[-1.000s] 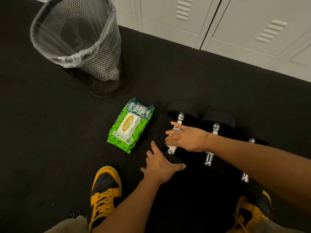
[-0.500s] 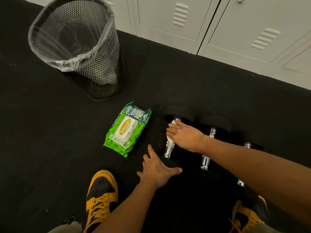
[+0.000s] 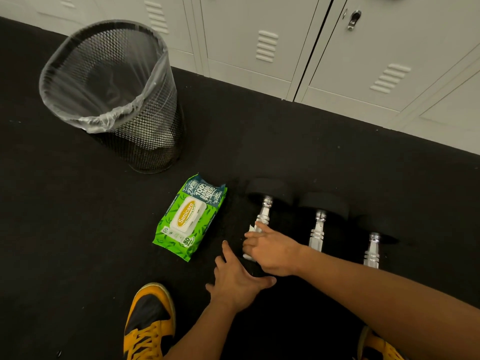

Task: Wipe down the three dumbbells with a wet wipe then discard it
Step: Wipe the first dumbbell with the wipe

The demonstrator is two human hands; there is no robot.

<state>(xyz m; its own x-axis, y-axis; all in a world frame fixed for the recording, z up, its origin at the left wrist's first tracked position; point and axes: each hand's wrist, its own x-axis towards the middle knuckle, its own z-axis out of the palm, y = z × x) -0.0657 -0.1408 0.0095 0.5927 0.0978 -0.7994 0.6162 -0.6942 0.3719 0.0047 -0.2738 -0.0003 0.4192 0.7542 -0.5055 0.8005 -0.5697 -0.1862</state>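
Three dumbbells with black heads and chrome handles lie side by side on the black floor: the left dumbbell (image 3: 265,203), the middle dumbbell (image 3: 320,224) and the right dumbbell (image 3: 372,249). My right hand (image 3: 272,249) presses a white wet wipe (image 3: 253,229) around the lower part of the left dumbbell's handle. My left hand (image 3: 237,278) rests with fingers spread on that dumbbell's near head, which it mostly hides. A black mesh bin (image 3: 117,94) with a clear liner stands at the back left.
A green pack of wet wipes (image 3: 191,219) lies flat between the bin and the dumbbells. Grey lockers (image 3: 311,53) line the far wall. My yellow and black shoes (image 3: 149,323) stand at the near edge.
My right hand has slid the wipe down the left dumbbell's handle toward me, uncovering the upper chrome part. My left hand stays on the near head. The view has tilted up slightly.
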